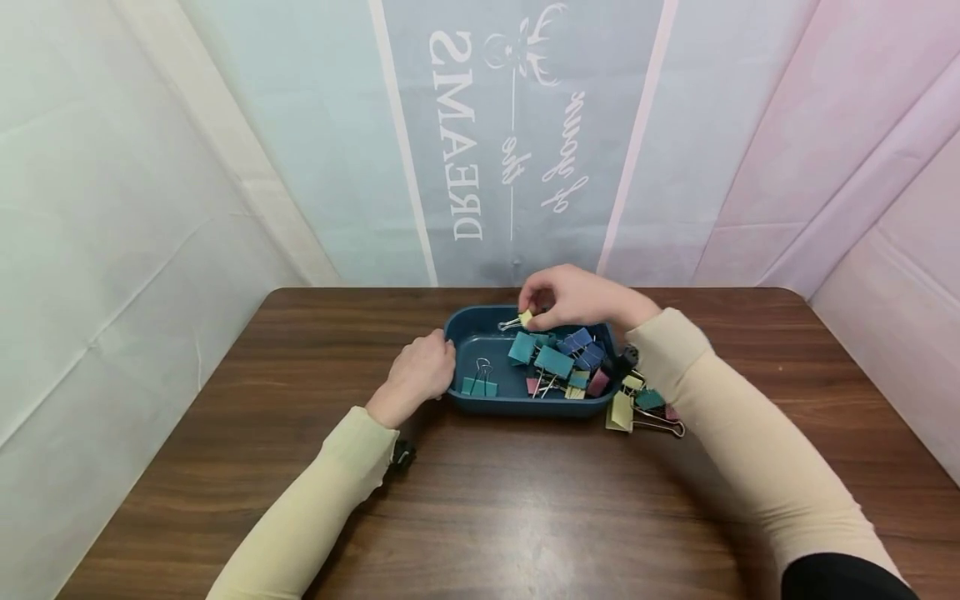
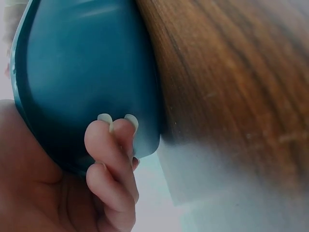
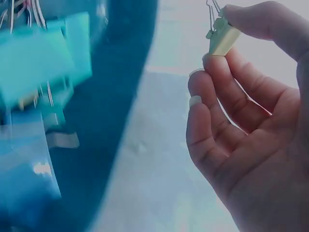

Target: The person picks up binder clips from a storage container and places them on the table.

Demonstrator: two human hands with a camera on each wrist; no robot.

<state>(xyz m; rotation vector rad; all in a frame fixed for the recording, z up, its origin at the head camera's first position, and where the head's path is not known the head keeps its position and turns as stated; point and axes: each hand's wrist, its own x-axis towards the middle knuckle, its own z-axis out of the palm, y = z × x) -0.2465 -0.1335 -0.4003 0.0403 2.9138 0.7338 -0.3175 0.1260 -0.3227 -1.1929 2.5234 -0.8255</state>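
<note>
Between thumb and fingertips, my right hand (image 1: 573,296) pinches a small yellow binder clip (image 3: 225,38) by its body, wire handles sticking out. It hovers over the back of a dark blue plastic tray (image 1: 517,407). My left hand (image 1: 420,367) grips the tray's left end, with fingers (image 2: 104,145) curled against the outer wall and the palm at the rim. Inside the tray, teal binder clips (image 1: 555,362) and blue binder clips (image 1: 576,342) lie heaped toward the right. One teal clip (image 1: 480,387) stands apart at the front left, handles up.
Right of the tray, partly under the right forearm, lies a small pile with a large yellow binder clip (image 1: 620,412) and a green clip (image 1: 649,399). The brown wooden table (image 1: 480,500) ends at a printed fabric backdrop (image 1: 517,258) behind the tray.
</note>
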